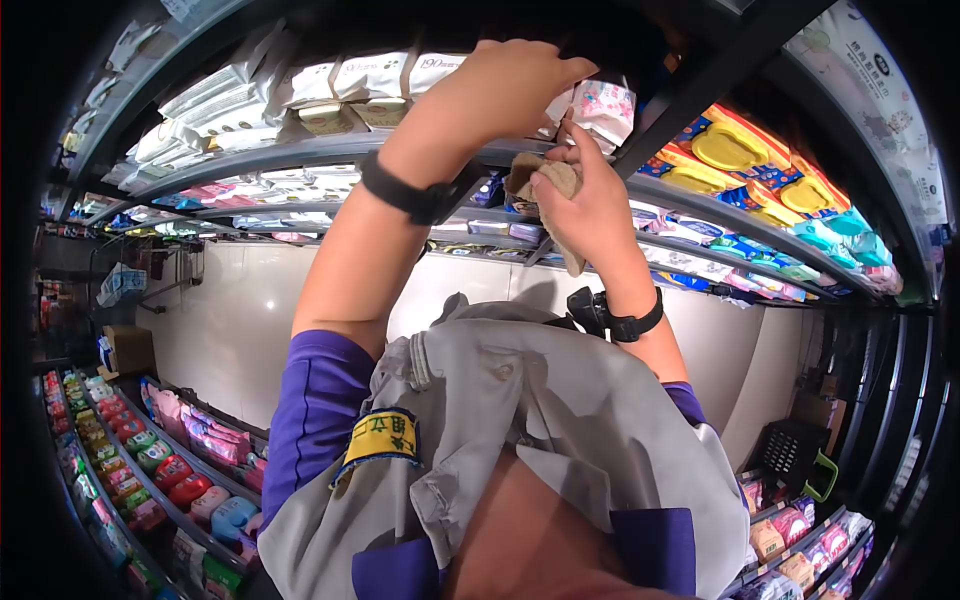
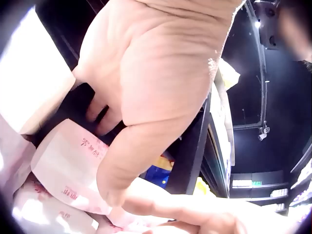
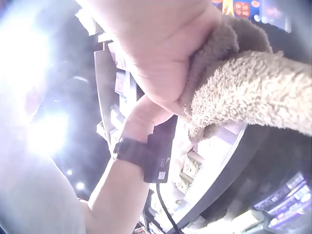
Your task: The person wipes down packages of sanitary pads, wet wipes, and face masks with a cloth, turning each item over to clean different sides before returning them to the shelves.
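Beige cloth (image 3: 253,87) bunched in R hand (image 1: 592,202), fingers curled round it; long axis trails toward body; L hand (image 1: 510,88) farther fwd, fingers loosely bent, no hold visible; pink-printed pack (image 1: 606,110) just beside L fingers, beyond cloth.

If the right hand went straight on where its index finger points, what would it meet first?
Probably the left hand, at its thumb; depth there is hard to judge.

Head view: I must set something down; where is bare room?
The pale floor lies bare between the front shelves and lower-left pink packs. Crowded: the upper shelf, white packs close together beside the left hand.
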The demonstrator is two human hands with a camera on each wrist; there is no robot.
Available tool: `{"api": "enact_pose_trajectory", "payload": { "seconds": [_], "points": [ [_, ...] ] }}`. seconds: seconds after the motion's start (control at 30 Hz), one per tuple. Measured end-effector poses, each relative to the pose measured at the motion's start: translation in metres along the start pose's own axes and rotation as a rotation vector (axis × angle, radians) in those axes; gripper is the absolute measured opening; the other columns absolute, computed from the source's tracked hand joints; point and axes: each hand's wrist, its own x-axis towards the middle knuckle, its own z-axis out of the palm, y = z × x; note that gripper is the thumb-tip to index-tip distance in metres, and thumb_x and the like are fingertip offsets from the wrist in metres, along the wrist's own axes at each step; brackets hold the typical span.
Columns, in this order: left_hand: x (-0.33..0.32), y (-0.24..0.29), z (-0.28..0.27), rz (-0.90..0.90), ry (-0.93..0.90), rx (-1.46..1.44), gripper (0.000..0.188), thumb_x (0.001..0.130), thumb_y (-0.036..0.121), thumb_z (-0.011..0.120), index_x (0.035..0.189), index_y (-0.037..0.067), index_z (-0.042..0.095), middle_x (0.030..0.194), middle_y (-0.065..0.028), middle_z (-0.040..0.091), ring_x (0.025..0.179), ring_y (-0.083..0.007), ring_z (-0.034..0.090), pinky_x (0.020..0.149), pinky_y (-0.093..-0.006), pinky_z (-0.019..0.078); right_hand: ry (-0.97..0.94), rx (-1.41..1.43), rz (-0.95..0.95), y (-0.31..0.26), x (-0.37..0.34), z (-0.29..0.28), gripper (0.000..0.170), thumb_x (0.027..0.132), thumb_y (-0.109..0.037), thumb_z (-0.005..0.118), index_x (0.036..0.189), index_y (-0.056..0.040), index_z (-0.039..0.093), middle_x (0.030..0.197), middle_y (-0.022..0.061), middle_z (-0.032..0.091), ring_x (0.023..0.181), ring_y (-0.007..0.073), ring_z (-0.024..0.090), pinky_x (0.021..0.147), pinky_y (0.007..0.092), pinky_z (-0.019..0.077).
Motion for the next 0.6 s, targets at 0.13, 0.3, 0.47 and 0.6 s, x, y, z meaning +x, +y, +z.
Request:
{"api": "enact_pose_trajectory", "payload": {
  "seconds": [0.13,0.3,0.47,0.6],
  "points": [
    [0.019,-0.012,0.018,-0.086,-0.103,-0.175,0.073,0.076,0.029,0.076,0.142,0.018,0.05,0.102,-0.0119,0.07,0.058,-0.025,0.068,0.06,-0.0348,0.0566,-0.082,-0.008,0.066,0.001,0.008,0.005,0.076,0.08,-0.019,0.069,0.146,-0.0037,0.034,0.109,0.0161,0.067,0.097,0.0332,0.067,0.087,0.0385,0.0511],
    [0.014,-0.003,0.011,-0.123,-0.081,0.045,0.055,0.076,0.027,0.078,0.126,0.012,0.063,0.1,-0.0114,0.071,0.097,-0.0311,0.067,0.078,-0.0426,0.0537,-0.142,-0.014,0.068,0.003,0.01,0.004,0.081,0.081,-0.017,0.069,0.15,-0.0041,0.028,0.106,0.0162,0.067,0.096,0.0319,0.067,0.087,0.0359,0.0507],
    [0.004,-0.006,0.024,-0.064,0.041,0.012,0.063,0.073,0.027,0.079,0.129,0.009,0.059,0.099,-0.0125,0.069,0.096,-0.0317,0.066,0.079,-0.0447,0.0507,-0.084,-0.039,0.011,-0.001,0.0,-0.007,0.077,0.081,-0.019,0.071,0.146,-0.0037,0.033,0.102,0.015,0.067,0.093,0.0344,0.067,0.084,0.0381,0.0516],
    [0.009,0.006,0.021,-0.018,0.086,-0.054,0.062,0.069,0.028,0.082,0.122,0.005,0.059,0.101,-0.0132,0.068,0.1,-0.0317,0.065,0.081,-0.0456,0.0485,0.063,-0.049,-0.022,0.006,-0.015,-0.023,0.073,0.081,-0.02,0.071,0.143,-0.0016,0.037,0.1,0.0142,0.068,0.09,0.0352,0.067,0.079,0.0389,0.0533]
  ]
}}
